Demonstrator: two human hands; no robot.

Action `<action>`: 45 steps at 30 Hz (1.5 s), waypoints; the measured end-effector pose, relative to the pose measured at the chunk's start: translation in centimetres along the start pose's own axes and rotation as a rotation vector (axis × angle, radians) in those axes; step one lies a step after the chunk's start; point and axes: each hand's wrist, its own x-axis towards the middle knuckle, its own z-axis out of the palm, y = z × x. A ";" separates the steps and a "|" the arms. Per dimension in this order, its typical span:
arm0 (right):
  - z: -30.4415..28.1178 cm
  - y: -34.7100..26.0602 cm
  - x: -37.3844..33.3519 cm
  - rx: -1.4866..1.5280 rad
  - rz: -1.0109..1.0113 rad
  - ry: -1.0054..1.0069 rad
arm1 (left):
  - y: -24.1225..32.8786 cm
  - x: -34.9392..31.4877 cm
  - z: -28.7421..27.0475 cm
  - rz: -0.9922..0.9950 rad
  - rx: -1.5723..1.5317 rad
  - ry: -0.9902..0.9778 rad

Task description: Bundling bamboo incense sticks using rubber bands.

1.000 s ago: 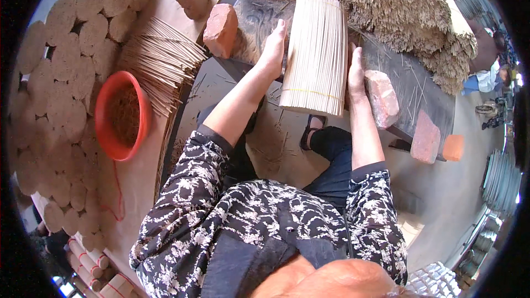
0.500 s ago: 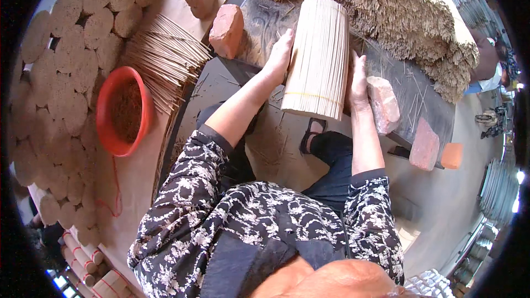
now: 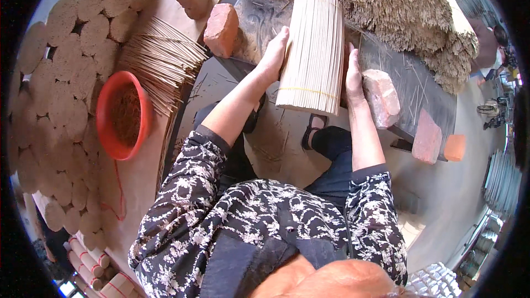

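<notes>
A thick round bundle of thin pale sticks (image 3: 312, 49) lies between my two hands over the near edge of the dark table. A thin yellow band (image 3: 308, 91) circles it near its closer end. My left hand (image 3: 274, 58) presses along its left side, thumb pointing up and away. On the opposite side my right hand (image 3: 354, 77) holds it, fingers stretched along its length and partly hidden behind it. Just right of that hand sits a pale reddish brick (image 3: 381, 99). Another orange-red brick (image 3: 221, 30) rests on the table left of my left hand.
Loose brown-coated sticks (image 3: 381, 16) are heaped across the table's far side. At left stand a red bowl (image 3: 125, 154) of brown powder, scattered sticks (image 3: 160, 58) and stacked round bundles (image 3: 61, 83). More bricks (image 3: 427, 138) sit at the table's right corner.
The bundle and both hands appear slightly higher and farther left in the picture. The surroundings have shifted a little too, as the view moved. My hold looks the same.
</notes>
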 end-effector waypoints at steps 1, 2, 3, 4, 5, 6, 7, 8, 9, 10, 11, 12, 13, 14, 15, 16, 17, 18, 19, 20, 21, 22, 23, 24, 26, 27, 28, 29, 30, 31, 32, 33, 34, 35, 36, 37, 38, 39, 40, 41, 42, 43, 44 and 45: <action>0.1 0.2 -0.1 0.002 0.069 0.000 | -0.3 -0.1 0.0 -0.047 -0.016 -0.002; 0.3 0.1 -0.2 0.060 0.097 -0.139 | -0.4 -0.1 0.2 -0.010 -0.002 -0.021; 0.3 0.0 -0.6 0.117 0.226 -0.133 | -0.4 -0.3 0.5 0.064 0.001 -0.062; 0.9 0.0 -0.9 0.102 0.216 -0.076 | -0.3 -0.6 0.9 0.040 -0.041 -0.079; 1.2 -0.2 -1.4 0.124 0.168 -0.146 | -0.1 -0.9 1.3 0.000 -0.094 -0.094; 1.2 -0.5 -2.1 0.269 0.201 -0.150 | 0.1 -1.0 1.6 0.022 -0.084 -0.098; 1.3 -0.8 -2.4 0.431 0.219 -0.193 | 0.4 -0.9 1.7 -0.033 -0.119 -0.079; 1.4 -0.9 -2.5 0.506 0.272 -0.163 | 0.5 -1.0 1.5 -0.049 -0.175 -0.123; 1.4 -1.0 -2.5 0.467 0.320 -0.091 | 0.5 -0.9 1.2 -0.103 -0.158 -0.043; 1.3 -0.9 -2.3 0.358 0.333 -0.045 | 0.4 -0.5 0.6 -0.079 -0.095 0.029; 1.2 -0.9 -1.8 0.238 0.313 -0.012 | 0.4 0.3 0.0 -0.027 -0.042 0.076; 1.1 -0.5 -1.6 0.100 0.117 0.029 | 0.3 0.8 -0.7 0.133 0.167 0.095; 1.0 -0.3 -1.3 0.130 0.114 -0.013 | -0.1 1.0 -1.2 0.192 0.155 0.062; 0.9 -0.1 -1.2 0.146 0.127 -0.032 | -0.4 1.0 -1.4 0.166 0.089 0.025; 1.0 0.1 -1.3 0.178 0.172 -0.003 | -0.6 0.9 -1.4 0.064 0.039 0.026; 1.1 0.1 -1.3 0.187 0.271 -0.060 | -0.6 0.6 -1.0 0.085 0.008 0.009; 1.3 0.2 -1.7 0.187 0.281 -0.102 | -0.5 0.2 -0.5 0.148 0.002 -0.025; 1.5 -0.1 -1.9 0.228 0.257 -0.171 | -0.2 -0.3 0.1 0.068 -0.052 -0.024; 1.8 -0.4 -2.2 0.233 0.274 -0.141 | 0.2 -0.8 0.7 0.009 -0.129 -0.060; 2.1 -0.7 -2.8 0.360 0.300 -0.138 | 0.5 -0.8 1.3 0.000 -0.107 -0.032; 2.4 -1.1 -3.2 0.493 0.291 -0.164 | 0.7 -0.8 1.6 -0.006 -0.129 -0.012; 2.4 -1.5 -3.4 0.484 0.297 -0.140 | 0.7 -0.7 1.5 0.030 -0.165 -0.055; 2.6 -1.8 -3.4 0.452 0.337 -0.057 | 0.6 -0.6 1.2 -0.031 -0.154 0.023; 2.5 -2.1 -3.2 0.274 0.305 -0.043 | 0.4 0.0 0.4 0.022 -0.065 0.042; 2.5 -2.2 -2.9 0.138 0.266 0.043 | -0.4 1.4 -1.6 0.091 0.168 0.107; 2.5 -2.2 -2.7 0.119 0.280 0.007 | -1.2 1.9 -2.4 0.164 0.148 0.063; 2.5 -2.0 -2.5 0.193 0.250 -0.005 | -1.9 2.1 -3.0 0.141 0.143 0.050; 2.6 -1.8 -2.5 0.267 0.261 0.016 | -2.4 2.3 -3.1 0.098 0.130 0.027; 2.6 -1.8 -2.6 0.215 0.371 -0.008 | -2.6 2.3 -3.0 0.012 -0.020 -0.049; 2.8 -1.6 -2.6 0.230 0.307 -0.054 | -2.6 2.3 -2.6 0.040 0.006 -0.044; 2.8 -1.6 -2.9 0.321 0.305 -0.140 | -2.4 2.1 -2.0 0.003 -0.032 -0.022; 2.9 -1.6 -3.1 0.354 0.328 -0.118 | -1.8 1.9 -1.3 -0.074 -0.014 0.026; 2.9 -1.7 -3.4 0.455 0.322 -0.137 | -1.1 1.6 -0.7 -0.019 -0.072 -0.009; 2.9 -1.8 -3.6 0.553 0.285 -0.163 | -0.5 0.9 -0.3 -0.063 -0.093 -0.023; 2.9 -2.0 -3.5 0.573 0.297 -0.182 | 0.0 0.1 -0.2 -0.075 -0.141 -0.100; 2.9 -2.1 -3.5 0.534 0.342 -0.100 | 0.5 -0.5 -0.3 -0.134 -0.116 -0.023; 2.9 -2.3 -3.1 0.342 0.239 -0.066 | 1.1 -0.6 -0.5 -0.092 0.044 0.016; 2.9 -2.4 -2.8 0.132 0.119 -0.023 | 1.4 -0.7 -0.6 -0.019 0.195 0.042; 2.9 -2.4 -2.6 0.234 0.072 -0.050 | 1.4 -0.8 -0.8 0.010 0.315 0.080; 2.9 -2.5 -2.6 0.235 0.071 -0.057 | 1.3 -0.9 -0.9 -0.007 0.311 0.080; 2.9 -2.5 -2.6 0.117 0.106 -0.043 | 1.0 -0.9 -0.8 -0.043 0.198 0.046; 2.8 -2.5 -2.7 0.022 0.188 0.027 | 0.7 -0.8 -0.5 -0.108 0.104 0.015; 2.9 -2.4 -2.9 0.081 0.228 -0.011 | 0.4 -0.8 -0.1 -0.020 0.117 -0.032; 2.8 -2.4 -3.1 0.071 0.185 -0.066 | 0.3 -0.8 0.2 0.026 0.110 -0.052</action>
